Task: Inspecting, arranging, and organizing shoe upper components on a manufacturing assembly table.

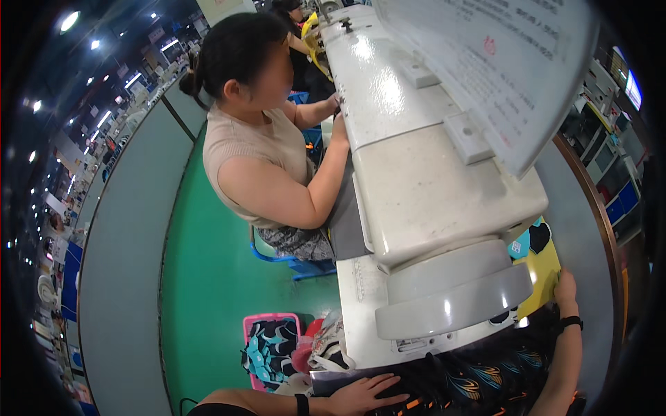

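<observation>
While pink basket [270, 322] holds patterned cloth, left hand [364, 394] flat, grip apart; right hand [565, 288] unclear.

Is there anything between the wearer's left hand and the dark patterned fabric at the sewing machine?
Nothing visible. The left hand lies flat, palm down, directly on the dark patterned fabric at the near edge of the white sewing machine. The right hand rests further right, on the yellow piece beside the machine.

My left hand [361, 394] lies flat, palm down, fingers spread and pointing right, a black band on its wrist. My right hand [565, 288] reaches up and forward, forearm raised, a black band at its wrist too.
</observation>
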`<state>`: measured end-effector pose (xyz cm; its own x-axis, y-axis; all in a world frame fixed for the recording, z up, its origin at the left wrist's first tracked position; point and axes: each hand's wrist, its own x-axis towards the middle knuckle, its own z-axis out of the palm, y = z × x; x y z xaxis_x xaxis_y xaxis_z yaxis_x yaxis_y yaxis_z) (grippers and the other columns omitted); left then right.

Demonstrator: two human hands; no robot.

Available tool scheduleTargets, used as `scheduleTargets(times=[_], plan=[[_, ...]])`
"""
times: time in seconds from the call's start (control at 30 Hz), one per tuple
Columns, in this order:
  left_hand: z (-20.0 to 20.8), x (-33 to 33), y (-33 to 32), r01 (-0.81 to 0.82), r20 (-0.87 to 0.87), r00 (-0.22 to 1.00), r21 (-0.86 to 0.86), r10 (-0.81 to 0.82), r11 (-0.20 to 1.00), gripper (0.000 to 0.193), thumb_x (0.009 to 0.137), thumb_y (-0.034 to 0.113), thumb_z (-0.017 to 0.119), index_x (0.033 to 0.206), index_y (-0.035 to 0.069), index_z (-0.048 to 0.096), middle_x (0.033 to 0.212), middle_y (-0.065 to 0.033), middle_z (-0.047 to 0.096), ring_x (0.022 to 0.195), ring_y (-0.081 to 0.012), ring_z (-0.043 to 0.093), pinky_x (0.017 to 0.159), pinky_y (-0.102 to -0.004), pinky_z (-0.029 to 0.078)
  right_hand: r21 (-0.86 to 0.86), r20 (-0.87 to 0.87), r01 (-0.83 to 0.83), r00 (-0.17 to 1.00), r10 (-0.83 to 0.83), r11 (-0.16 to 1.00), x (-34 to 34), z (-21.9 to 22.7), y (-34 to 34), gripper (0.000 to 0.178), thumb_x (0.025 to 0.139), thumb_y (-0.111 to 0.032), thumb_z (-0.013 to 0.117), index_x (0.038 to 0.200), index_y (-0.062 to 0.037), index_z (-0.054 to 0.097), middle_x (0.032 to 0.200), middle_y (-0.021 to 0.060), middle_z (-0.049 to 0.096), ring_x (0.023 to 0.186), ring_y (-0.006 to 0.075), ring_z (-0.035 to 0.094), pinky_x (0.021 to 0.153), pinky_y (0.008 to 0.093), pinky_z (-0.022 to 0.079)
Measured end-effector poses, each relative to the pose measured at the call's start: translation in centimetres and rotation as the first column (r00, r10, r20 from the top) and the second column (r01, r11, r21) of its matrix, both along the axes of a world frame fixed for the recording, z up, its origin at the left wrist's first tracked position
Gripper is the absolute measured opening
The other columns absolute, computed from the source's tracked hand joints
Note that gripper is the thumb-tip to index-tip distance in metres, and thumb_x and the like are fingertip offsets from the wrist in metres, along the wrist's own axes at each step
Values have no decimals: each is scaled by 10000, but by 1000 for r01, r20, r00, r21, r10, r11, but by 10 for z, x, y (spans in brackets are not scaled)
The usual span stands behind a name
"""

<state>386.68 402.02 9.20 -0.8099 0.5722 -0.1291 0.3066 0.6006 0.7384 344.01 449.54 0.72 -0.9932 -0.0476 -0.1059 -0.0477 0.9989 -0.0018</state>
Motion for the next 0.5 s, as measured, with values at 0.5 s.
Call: scheduleTargets(times=[0.5], plan=[[3, -6, -6, -39, -48, 998, 18, 40, 999, 826, 690, 14, 580, 1461, 232, 377, 1447, -248, 335, 1330, -418, 338, 1007, -483, 382, 30, -92, -558, 825, 558, 829, 104, -9, -146, 704, 816, -285, 659, 1406, -36, 365, 1502, 266, 239, 1390, 461, 205, 1110, 523, 245]])
